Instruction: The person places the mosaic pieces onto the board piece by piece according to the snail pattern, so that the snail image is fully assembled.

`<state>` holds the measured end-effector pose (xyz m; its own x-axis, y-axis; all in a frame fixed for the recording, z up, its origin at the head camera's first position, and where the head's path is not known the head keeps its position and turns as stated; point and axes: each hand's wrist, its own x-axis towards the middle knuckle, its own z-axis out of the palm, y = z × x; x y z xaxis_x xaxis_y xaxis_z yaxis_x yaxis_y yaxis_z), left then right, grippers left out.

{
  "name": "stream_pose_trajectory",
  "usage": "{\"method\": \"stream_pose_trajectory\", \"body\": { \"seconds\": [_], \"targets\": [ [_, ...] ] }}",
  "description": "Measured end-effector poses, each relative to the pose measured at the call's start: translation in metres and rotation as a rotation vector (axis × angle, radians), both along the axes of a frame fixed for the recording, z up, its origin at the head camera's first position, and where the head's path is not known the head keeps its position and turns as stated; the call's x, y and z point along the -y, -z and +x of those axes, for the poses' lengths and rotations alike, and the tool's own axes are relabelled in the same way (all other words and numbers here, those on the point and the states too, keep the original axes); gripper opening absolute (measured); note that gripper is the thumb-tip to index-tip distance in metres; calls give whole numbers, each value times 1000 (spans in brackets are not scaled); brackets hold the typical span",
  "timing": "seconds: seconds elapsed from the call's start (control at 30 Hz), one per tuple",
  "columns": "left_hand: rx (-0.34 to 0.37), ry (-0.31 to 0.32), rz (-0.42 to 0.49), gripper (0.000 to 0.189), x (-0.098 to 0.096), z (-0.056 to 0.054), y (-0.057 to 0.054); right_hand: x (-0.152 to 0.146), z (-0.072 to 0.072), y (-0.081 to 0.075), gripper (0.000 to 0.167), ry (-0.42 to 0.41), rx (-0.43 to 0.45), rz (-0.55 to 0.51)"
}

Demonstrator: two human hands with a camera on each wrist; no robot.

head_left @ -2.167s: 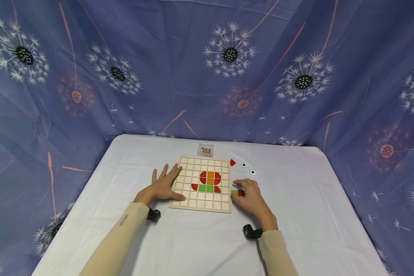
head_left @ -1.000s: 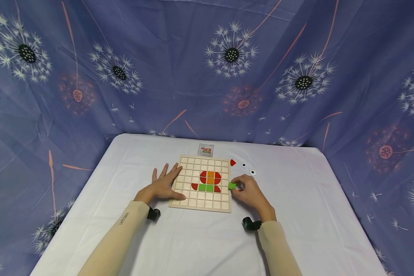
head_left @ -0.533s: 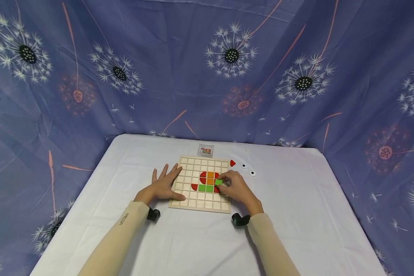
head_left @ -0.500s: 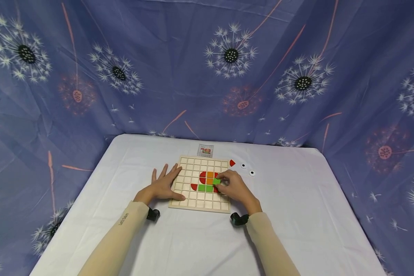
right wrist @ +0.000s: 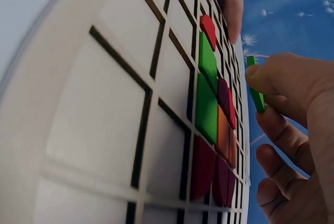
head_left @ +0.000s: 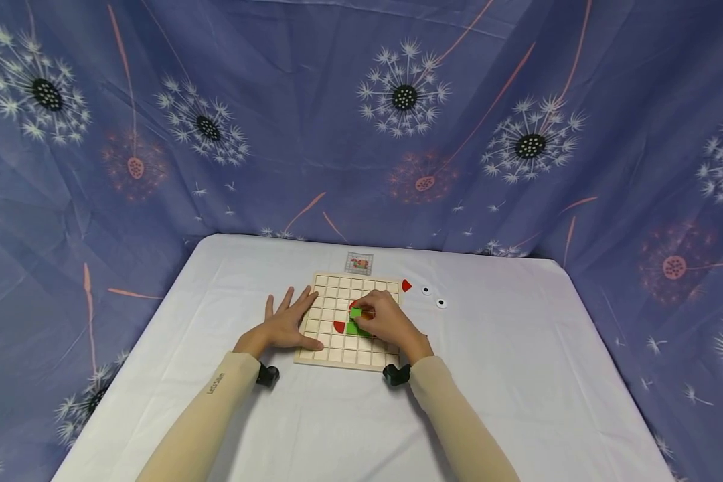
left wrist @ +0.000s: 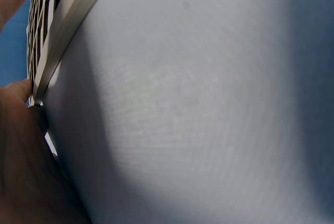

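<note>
A wooden grid board lies on the white table. My left hand rests with spread fingers on its left edge. Between thumb and fingertips, my right hand pinches a green square tile; in the right wrist view that green tile is held off the board surface. Set in the grid are two green tiles, a rounded red tile at the left end of their row, orange tiles and further red tiles. In the head view my right hand covers part of this pattern.
Behind the board lies a small picture card. To the right are a red rounded piece and two white eye discs. Another red piece barely shows beside my right wrist. A patterned blue cloth hangs behind the table.
My right hand has picked up the green tile from the table right of the board and carried it left, over the pattern. My left hand has stayed in place.
</note>
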<state>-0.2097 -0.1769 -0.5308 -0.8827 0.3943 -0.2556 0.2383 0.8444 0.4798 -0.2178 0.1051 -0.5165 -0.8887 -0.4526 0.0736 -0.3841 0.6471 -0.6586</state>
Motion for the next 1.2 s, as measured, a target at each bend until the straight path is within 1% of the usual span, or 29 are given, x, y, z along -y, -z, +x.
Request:
{"method": "stream_pose_trajectory", "body": {
  "seconds": [0.23,0.43,0.67,0.87,1.07,1.2],
  "targets": [
    [-4,-1,-6,131,0,0,0,9,-4,3,26,-22,-29,61],
    [-2,-2,-8,131,-1,0,-1,16,-7,5,25,-38,-40,79],
    [1,-4,-10,131,-2,0,-1,24,-9,4,24,-79,-72,102],
    [6,-4,-4,130,-2,0,-2,29,-12,8,24,-78,-70,166],
    [1,-8,10,129,-1,1,-2,34,-13,5,24,-90,-80,184],
    [0,-6,1,129,-1,0,-2,35,-13,4,25,-87,-81,207]
  ]
}}
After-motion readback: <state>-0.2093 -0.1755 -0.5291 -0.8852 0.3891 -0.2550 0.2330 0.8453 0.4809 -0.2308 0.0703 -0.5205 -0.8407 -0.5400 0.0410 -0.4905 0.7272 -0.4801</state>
